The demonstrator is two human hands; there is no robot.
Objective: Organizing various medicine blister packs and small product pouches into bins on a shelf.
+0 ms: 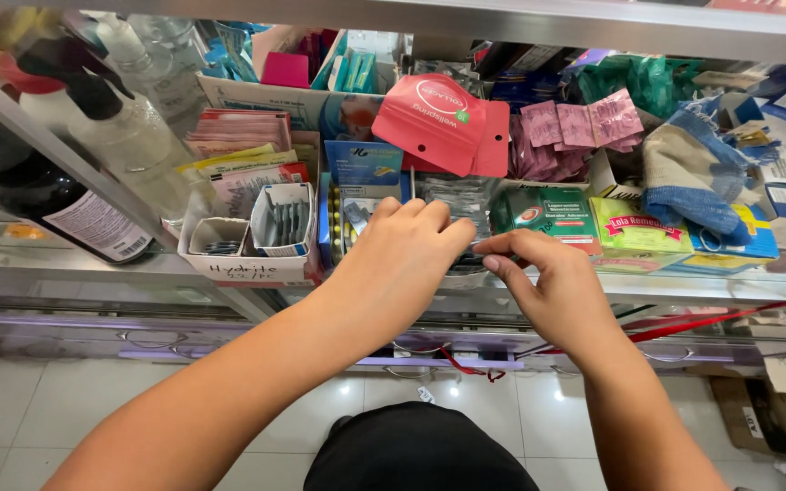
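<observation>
My left hand (399, 264) and my right hand (552, 286) reach over the front edge of a glass shelf (84, 264) into a display case. Their fingertips meet over silver foil blister strips (458, 202) standing in the middle of the shelf. The left fingers are curled down around the strips; the right thumb and forefinger pinch a strip's edge. A blue box (363, 164) with more strips stands just left of my left hand. A green carton (548, 215) lies just behind my right hand.
A white cut-open carton (252, 238) holding foil strips stands left, with dark and clear bottles (65, 214) beyond it. Red pouches (443, 123), pink sachets (575, 132) and a blue bandage roll (693, 177) sit behind. Drawer handles (152, 341) and a red cord (730, 316) lie below.
</observation>
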